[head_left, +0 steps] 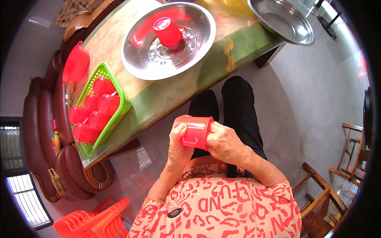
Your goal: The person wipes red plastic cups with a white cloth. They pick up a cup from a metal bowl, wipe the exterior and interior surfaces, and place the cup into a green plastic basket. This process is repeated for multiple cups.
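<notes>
I hold a red plastic cup (196, 133) on its side in front of my lap, its mouth turned to the right. My left hand (179, 139) is wrapped round the cup's base end, with the thumb on top. At the mouth, my right hand (227, 143) grips the rim, and some of its fingers are hidden inside the cup. On the table ahead, a wide steel basin (135, 65) has another red cup (167, 32) upside down in it. To the left, a green plastic basket (123, 104) holds several red cups (108, 104).
A marble-patterned table (166, 95) runs across in front of me. On it are a red plastic basin (76, 63) at the left and a second steel basin (278, 18) over the right corner. Brown sofas (41, 131), red plastic stools (95, 224) and wooden chairs (317, 194) stand around.
</notes>
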